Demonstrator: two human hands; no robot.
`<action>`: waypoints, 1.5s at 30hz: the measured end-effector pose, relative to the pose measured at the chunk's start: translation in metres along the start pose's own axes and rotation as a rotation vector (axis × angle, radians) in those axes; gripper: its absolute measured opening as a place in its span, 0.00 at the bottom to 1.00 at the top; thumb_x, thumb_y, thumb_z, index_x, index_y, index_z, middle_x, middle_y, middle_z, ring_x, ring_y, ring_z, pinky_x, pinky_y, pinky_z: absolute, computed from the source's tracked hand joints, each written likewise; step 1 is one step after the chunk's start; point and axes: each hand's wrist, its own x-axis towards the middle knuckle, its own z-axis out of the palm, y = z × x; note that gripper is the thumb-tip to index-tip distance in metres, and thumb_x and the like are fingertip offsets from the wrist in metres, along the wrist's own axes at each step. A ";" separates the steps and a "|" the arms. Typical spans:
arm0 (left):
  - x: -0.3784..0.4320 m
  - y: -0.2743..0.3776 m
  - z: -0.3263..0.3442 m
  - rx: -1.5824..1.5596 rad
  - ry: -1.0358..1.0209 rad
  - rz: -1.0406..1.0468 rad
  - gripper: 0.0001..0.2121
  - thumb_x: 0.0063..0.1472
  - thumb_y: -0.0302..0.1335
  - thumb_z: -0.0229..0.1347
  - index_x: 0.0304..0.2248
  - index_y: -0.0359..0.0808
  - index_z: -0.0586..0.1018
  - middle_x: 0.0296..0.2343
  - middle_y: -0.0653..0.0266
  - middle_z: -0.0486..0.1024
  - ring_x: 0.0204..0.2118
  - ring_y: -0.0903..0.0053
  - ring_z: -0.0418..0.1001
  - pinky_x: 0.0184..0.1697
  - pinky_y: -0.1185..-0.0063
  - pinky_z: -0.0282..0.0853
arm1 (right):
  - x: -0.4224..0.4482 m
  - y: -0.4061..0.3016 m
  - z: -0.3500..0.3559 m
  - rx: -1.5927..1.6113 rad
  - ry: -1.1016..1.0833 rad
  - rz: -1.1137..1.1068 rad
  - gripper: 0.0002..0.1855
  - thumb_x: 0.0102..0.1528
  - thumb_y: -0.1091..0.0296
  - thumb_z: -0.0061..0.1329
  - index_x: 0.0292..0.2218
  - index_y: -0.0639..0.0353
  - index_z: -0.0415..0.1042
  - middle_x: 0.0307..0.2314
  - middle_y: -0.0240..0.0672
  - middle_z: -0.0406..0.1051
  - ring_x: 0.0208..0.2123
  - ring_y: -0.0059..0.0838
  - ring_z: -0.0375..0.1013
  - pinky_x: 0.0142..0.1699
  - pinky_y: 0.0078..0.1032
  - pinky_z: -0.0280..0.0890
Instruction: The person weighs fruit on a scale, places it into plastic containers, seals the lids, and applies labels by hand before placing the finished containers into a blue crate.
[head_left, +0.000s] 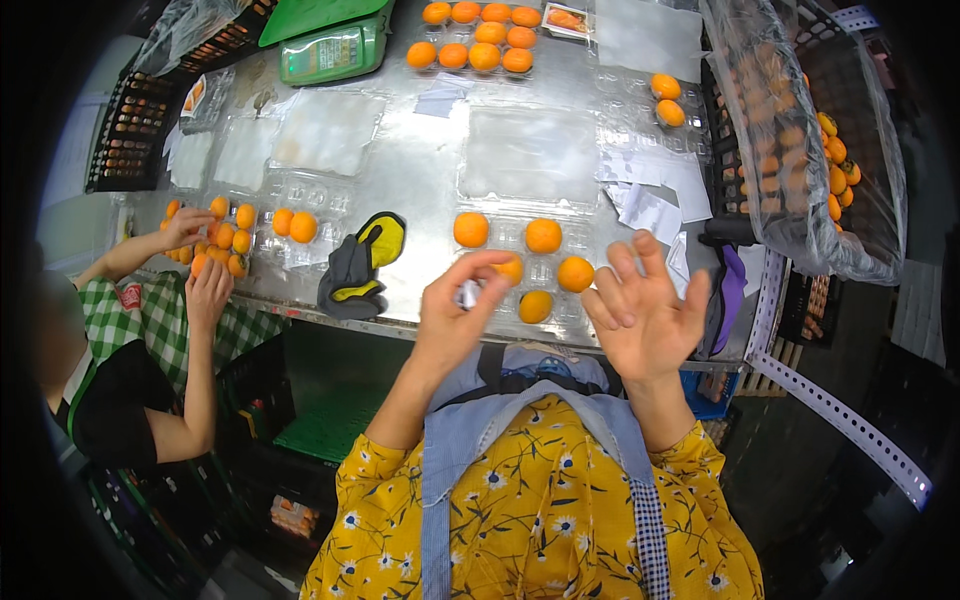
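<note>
An open clear plastic clamshell tray lies in front of me with several orange persimmons in its cups. Over its left side is my left hand, thumb and forefinger pinched around a small crumpled white piece of paper. One persimmon shows partly behind those fingertips. My right hand is raised at the tray's right edge, palm up, fingers spread and partly curled, holding nothing. The tray's flat lid extends away from me on the metal table.
A co-worker's hands handle persimmons at the left. Grey and yellow gloves lie between us. A plastic-lined crate of persimmons stands right, near loose papers. Behind are a green scale and a filled tray.
</note>
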 end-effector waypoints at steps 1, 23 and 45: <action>0.000 0.013 0.005 -0.062 -0.098 0.049 0.11 0.53 0.21 0.52 0.37 0.34 0.73 0.22 0.72 0.68 0.26 0.89 0.63 0.30 0.89 0.59 | -0.001 0.004 -0.006 0.039 0.045 0.030 0.30 0.54 0.41 0.30 0.46 0.58 0.55 0.32 0.32 0.58 0.21 0.19 0.52 0.28 0.18 0.50; 0.004 0.022 0.038 0.012 -0.251 0.066 0.07 0.50 0.26 0.55 0.28 0.32 0.74 0.21 0.67 0.74 0.23 0.85 0.64 0.28 0.86 0.61 | -0.009 0.031 -0.019 0.346 0.500 0.215 0.25 0.54 0.46 0.33 0.42 0.59 0.60 0.30 0.32 0.62 0.32 0.27 0.61 0.41 0.24 0.57; 0.005 0.004 0.040 -0.025 -0.256 0.058 0.07 0.50 0.26 0.56 0.29 0.33 0.73 0.19 0.70 0.71 0.22 0.86 0.63 0.26 0.86 0.61 | -0.011 0.036 -0.029 0.391 0.481 0.229 0.24 0.54 0.48 0.35 0.41 0.61 0.60 0.31 0.34 0.62 0.38 0.30 0.62 0.46 0.28 0.57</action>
